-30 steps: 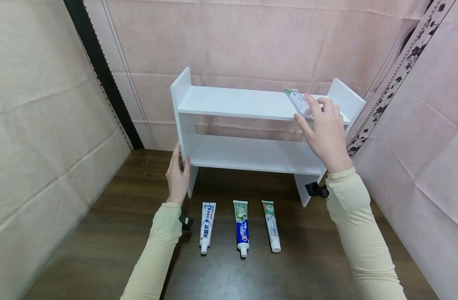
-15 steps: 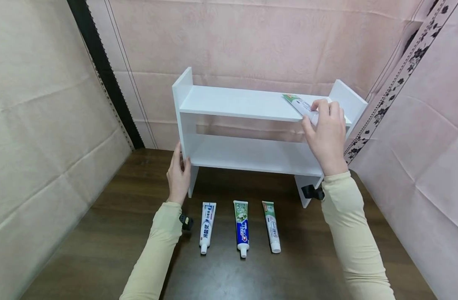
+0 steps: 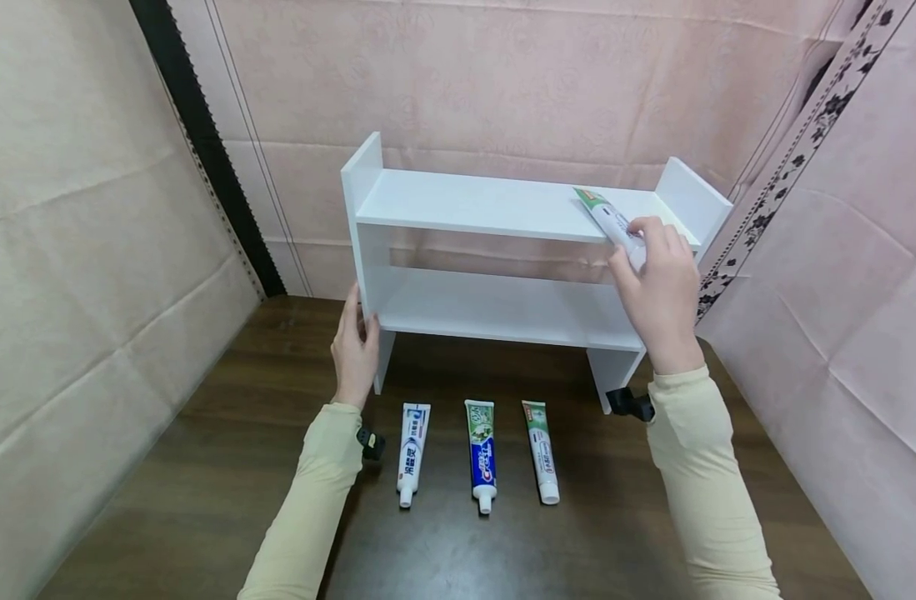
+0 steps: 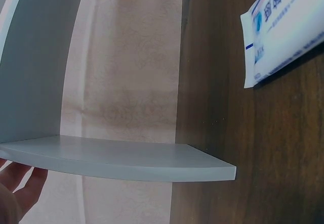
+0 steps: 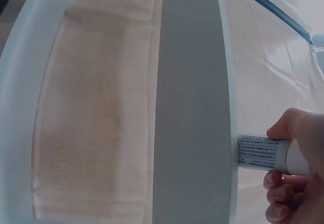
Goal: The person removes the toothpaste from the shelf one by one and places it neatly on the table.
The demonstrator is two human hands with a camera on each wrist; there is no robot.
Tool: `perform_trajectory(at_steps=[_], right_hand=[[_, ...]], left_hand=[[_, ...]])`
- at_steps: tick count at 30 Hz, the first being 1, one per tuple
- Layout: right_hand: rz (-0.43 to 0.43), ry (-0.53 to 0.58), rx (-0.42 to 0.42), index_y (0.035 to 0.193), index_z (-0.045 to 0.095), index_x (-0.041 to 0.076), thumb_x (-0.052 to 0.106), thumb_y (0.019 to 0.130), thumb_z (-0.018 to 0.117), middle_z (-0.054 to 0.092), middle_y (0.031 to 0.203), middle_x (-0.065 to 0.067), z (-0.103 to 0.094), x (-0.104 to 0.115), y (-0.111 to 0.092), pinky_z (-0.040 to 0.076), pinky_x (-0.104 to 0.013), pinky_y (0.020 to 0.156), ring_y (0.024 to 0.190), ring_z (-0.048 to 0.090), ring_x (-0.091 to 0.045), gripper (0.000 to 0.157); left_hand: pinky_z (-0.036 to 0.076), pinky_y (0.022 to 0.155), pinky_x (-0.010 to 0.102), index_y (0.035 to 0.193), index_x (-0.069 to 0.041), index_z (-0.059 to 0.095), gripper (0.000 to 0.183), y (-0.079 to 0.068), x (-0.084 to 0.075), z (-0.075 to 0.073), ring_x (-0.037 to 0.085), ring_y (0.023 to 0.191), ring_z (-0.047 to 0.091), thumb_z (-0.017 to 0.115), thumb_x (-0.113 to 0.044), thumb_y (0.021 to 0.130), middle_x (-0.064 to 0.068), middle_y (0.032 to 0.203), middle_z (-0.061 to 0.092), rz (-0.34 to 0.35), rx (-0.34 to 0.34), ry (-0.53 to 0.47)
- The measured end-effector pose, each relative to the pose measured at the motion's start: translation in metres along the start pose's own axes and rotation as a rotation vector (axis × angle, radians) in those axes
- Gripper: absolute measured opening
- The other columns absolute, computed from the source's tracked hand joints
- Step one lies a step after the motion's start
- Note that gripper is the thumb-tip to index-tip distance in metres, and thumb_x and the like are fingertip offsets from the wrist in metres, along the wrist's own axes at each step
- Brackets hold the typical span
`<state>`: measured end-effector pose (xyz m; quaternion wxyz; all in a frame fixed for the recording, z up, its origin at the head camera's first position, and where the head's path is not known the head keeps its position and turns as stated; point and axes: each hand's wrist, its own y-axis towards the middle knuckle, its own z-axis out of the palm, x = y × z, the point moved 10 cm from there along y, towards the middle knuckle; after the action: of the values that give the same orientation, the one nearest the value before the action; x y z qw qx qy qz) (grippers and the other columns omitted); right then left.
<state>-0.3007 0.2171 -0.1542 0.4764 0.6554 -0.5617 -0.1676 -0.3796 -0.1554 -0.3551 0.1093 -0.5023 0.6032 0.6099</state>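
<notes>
A white two-tier shelf rack stands on the brown table. My left hand rests against its left side panel, fingertips on the outer face and thumb near the front edge. My right hand pinches a white and green toothpaste tube by its cap end. That tube slants over the upper board near its right end, green tail to the back, cap end past the front edge. In the right wrist view, the thumb and fingers hold the tube beside the board; the cap is partly hidden.
In front of the rack lie a white and blue toothpaste tube, a green and blue toothpaste tube and a green and white toothpaste tube, caps toward me. Pale cloth hangs behind and on both sides.
My right hand has lowered and drawn toward me with its toothpaste tube, which now lies lower over the upper board. My left hand has stayed at the side panel.
</notes>
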Motion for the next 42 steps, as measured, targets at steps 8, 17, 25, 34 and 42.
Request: perform_trajectory(at_steps=[8, 17, 25, 34, 42], right_hand=[[-0.043, 0.031, -0.071, 0.098, 0.057, 0.0, 0.014, 0.082, 0.049, 0.058, 0.082, -0.019, -0.017, 0.003, -0.014, 0.028, -0.03, 0.059, 0.07, 0.045, -0.029, 0.023], [-0.098, 0.155, -0.141, 0.098, 0.059, -0.003, 0.011, 0.079, 0.053, 0.06, 0.086, -0.021, -0.041, 0.008, -0.046, 0.028, -0.029, 0.058, 0.071, 0.045, -0.029, 0.024], [-0.136, 0.323, -0.413, 0.083, 0.062, -0.008, 0.016, 0.073, 0.055, 0.055, 0.07, -0.024, -0.075, 0.009, -0.089, 0.028, -0.015, 0.061, 0.062, 0.042, -0.027, 0.027], [-0.183, 0.24, -0.313, 0.073, 0.064, -0.004, 0.013, 0.067, 0.054, 0.053, 0.057, -0.013, -0.068, -0.002, -0.127, 0.021, -0.015, 0.051, 0.057, 0.032, -0.002, 0.021], [-0.165, -0.005, 0.001, 0.071, 0.062, 0.01, 0.014, 0.067, 0.053, 0.047, 0.052, 0.002, -0.029, -0.029, -0.152, 0.021, -0.018, 0.04, 0.048, 0.029, -0.004, 0.01]], left_hand=[[0.049, 0.085, 0.043, 0.139, -0.042, 0.021, 0.057, 0.002, -0.002, 0.001, 0.022, 0.108, 0.056, 0.046, -0.02, 0.092, 0.004, 0.129, 0.048, 0.021, 0.0, 0.003], [0.05, 0.084, 0.043, 0.138, -0.042, 0.021, 0.056, 0.002, -0.002, 0.001, 0.022, 0.108, 0.056, 0.046, -0.021, 0.092, 0.005, 0.128, 0.049, 0.019, 0.006, 0.013], [0.051, 0.08, 0.045, 0.138, -0.042, 0.022, 0.056, 0.002, -0.001, 0.001, 0.026, 0.106, 0.057, 0.046, -0.022, 0.092, 0.008, 0.125, 0.051, 0.02, 0.005, 0.006], [0.051, 0.081, 0.045, 0.138, -0.043, 0.021, 0.054, 0.001, 0.001, 0.001, 0.025, 0.107, 0.057, 0.045, -0.025, 0.093, 0.007, 0.126, 0.051, 0.014, 0.013, -0.007], [0.051, 0.081, 0.045, 0.138, -0.042, 0.021, 0.054, 0.0, 0.0, 0.001, 0.027, 0.106, 0.057, 0.044, -0.026, 0.093, 0.006, 0.126, 0.051, 0.023, 0.01, -0.003]])
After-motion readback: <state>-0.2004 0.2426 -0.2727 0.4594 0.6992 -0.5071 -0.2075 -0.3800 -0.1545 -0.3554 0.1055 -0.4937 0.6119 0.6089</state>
